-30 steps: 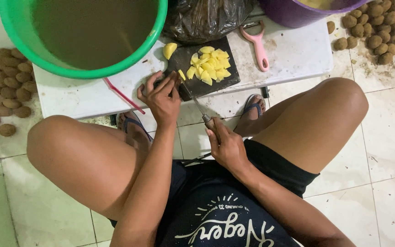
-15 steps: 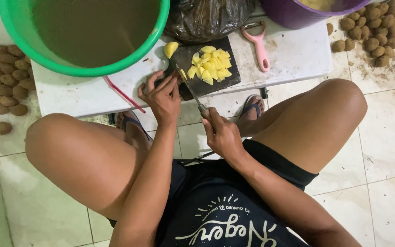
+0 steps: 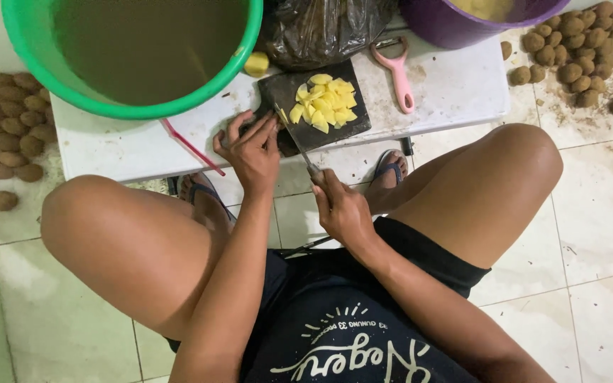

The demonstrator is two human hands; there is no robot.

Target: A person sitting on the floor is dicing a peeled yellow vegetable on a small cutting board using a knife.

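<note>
A dark cutting board (image 3: 352, 124) lies on a low white table (image 3: 455, 85) and carries a pile of yellow potato slices (image 3: 324, 103). My left hand (image 3: 250, 149) rests on the board's left edge with fingers bent over something small that I cannot make out. My right hand (image 3: 342, 209) grips the handle of a knife (image 3: 294, 131). Its blade lies across the board, the tip just beside my left fingers and the slices.
A large green basin (image 3: 136, 53) of murky water sits at the table's left, a peeled potato (image 3: 255, 64) beside it. A pink peeler (image 3: 397, 71), a black plastic bag (image 3: 328, 28) and a purple bucket (image 3: 462, 21) stand behind. Unpeeled potatoes are heaped on the floor left (image 3: 1, 142) and right (image 3: 576, 50).
The knife blade has come up onto the board beside my left fingers. My right hand moved slightly forward with it.
</note>
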